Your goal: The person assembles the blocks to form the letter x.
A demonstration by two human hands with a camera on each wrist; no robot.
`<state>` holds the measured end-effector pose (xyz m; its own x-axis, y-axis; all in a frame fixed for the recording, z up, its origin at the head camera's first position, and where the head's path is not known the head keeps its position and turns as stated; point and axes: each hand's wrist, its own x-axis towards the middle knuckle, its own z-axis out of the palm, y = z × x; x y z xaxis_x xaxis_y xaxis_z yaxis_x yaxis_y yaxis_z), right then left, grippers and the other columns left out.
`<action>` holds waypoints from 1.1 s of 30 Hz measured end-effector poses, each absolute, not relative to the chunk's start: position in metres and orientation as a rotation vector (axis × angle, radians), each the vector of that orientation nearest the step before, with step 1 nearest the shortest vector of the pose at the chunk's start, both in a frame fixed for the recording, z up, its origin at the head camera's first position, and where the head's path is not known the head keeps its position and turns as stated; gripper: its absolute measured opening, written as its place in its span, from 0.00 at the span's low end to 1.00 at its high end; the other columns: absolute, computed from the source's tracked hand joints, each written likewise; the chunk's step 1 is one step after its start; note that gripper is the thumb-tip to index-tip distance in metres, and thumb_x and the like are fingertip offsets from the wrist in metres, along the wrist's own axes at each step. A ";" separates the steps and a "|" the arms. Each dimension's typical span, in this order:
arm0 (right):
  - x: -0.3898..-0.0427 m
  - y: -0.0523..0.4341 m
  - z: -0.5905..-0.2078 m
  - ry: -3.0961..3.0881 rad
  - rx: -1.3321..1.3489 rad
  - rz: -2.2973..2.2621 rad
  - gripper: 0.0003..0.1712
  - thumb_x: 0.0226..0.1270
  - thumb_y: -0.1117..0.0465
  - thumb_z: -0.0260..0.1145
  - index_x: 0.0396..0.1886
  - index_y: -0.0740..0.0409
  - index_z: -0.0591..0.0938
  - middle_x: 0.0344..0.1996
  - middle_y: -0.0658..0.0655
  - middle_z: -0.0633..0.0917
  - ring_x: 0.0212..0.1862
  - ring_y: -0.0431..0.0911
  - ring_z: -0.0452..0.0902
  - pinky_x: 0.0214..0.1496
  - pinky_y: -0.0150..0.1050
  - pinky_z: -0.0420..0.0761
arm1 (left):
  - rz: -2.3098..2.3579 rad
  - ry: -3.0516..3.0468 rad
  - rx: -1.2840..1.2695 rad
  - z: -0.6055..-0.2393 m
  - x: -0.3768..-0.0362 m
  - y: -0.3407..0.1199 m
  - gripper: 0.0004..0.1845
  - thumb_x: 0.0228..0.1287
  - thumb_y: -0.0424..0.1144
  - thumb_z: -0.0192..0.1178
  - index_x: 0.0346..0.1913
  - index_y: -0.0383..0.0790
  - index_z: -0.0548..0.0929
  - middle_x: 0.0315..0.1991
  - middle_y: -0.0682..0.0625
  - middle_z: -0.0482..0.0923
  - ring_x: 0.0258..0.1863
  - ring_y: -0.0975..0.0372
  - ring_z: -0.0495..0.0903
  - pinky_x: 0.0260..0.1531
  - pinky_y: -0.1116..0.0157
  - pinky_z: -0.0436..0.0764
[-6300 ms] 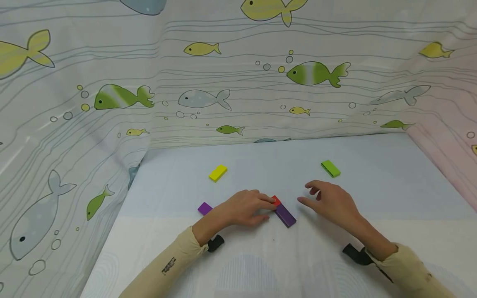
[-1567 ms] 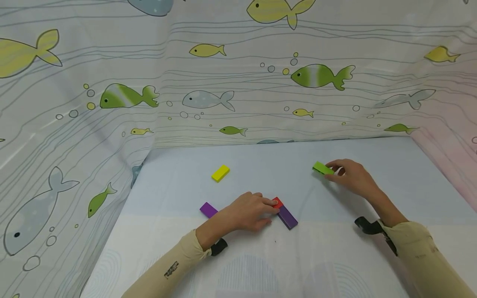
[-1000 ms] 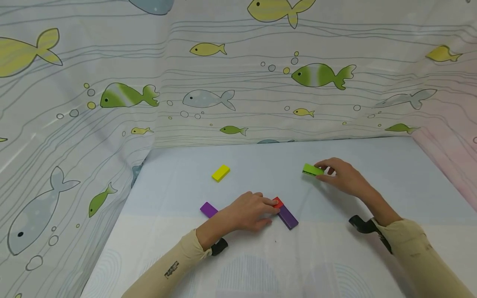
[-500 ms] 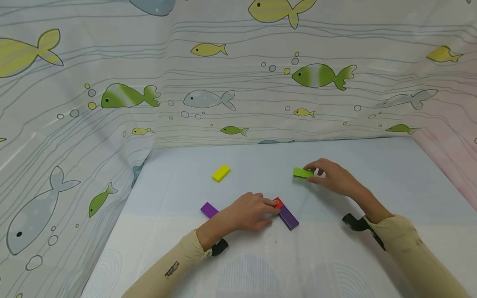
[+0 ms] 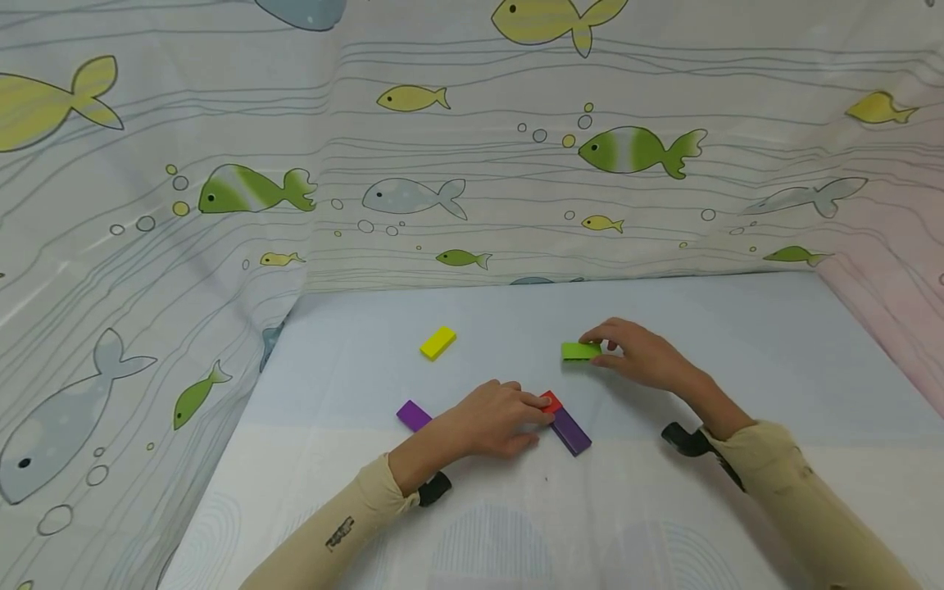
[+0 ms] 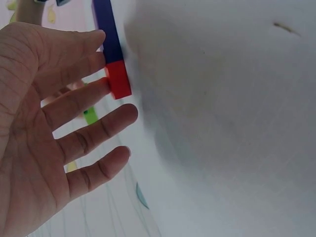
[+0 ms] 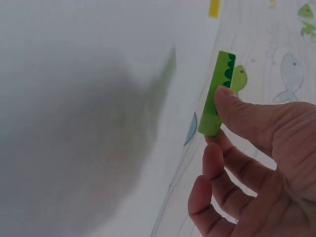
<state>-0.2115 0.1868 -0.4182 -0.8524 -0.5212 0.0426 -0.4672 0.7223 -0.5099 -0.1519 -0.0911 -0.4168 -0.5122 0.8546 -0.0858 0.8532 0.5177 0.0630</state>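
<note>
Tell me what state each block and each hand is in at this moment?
Green block: pinched by the right hand, lifted off the table.
Red block: flat, touched by the left hand, end against the long purple block.
Small purple block: flat, untouched.
Yellow block: flat, untouched.

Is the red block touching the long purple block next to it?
Touching. In the left wrist view the red block sits end to end against the long purple block with no gap; the head view shows them joined too.
</note>
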 end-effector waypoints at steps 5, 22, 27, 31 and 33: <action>-0.212 0.178 -0.418 2.802 -0.856 -0.783 0.21 0.63 0.64 0.72 0.56 0.55 0.83 0.50 0.54 0.82 0.46 0.49 0.77 0.45 0.46 0.79 | 0.023 2.640 1.490 -0.417 -0.152 -0.091 0.20 0.67 0.48 0.61 0.61 0.56 0.82 0.62 0.57 0.77 0.44 0.60 0.78 0.36 0.66 0.76; -0.215 0.157 -0.420 2.756 -0.945 -0.739 0.20 0.60 0.68 0.73 0.52 0.54 0.84 0.48 0.52 0.83 0.46 0.49 0.77 0.48 0.46 0.79 | 0.039 2.640 1.480 -0.416 -0.152 -0.091 0.20 0.67 0.48 0.62 0.61 0.56 0.83 0.62 0.57 0.77 0.45 0.60 0.78 0.34 0.66 0.75; -0.216 0.151 -0.421 2.762 -0.967 -0.710 0.19 0.60 0.68 0.72 0.52 0.53 0.85 0.49 0.53 0.83 0.50 0.50 0.77 0.50 0.49 0.79 | 0.033 2.643 1.478 -0.416 -0.152 -0.091 0.20 0.67 0.48 0.62 0.61 0.57 0.82 0.62 0.57 0.77 0.45 0.60 0.78 0.34 0.65 0.76; -0.217 0.149 -0.423 2.761 -0.994 -0.686 0.19 0.60 0.68 0.72 0.52 0.52 0.85 0.49 0.52 0.83 0.54 0.50 0.75 0.54 0.51 0.77 | 0.028 2.644 1.481 -0.416 -0.152 -0.092 0.20 0.67 0.49 0.62 0.61 0.57 0.82 0.62 0.58 0.77 0.44 0.61 0.78 0.33 0.66 0.75; -0.217 0.148 -0.425 2.760 -1.020 -0.679 0.19 0.60 0.68 0.72 0.52 0.52 0.85 0.50 0.52 0.83 0.55 0.50 0.75 0.54 0.51 0.77 | 0.023 2.646 1.485 -0.416 -0.153 -0.092 0.20 0.67 0.49 0.62 0.61 0.57 0.83 0.62 0.58 0.77 0.43 0.61 0.78 0.32 0.66 0.75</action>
<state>-0.2168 0.1481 -0.4246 -0.7655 -0.6422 0.0403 -0.5877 0.6722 -0.4502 -0.1526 -0.0918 -0.4160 -0.5165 0.8519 -0.0864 0.8503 0.5222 0.0655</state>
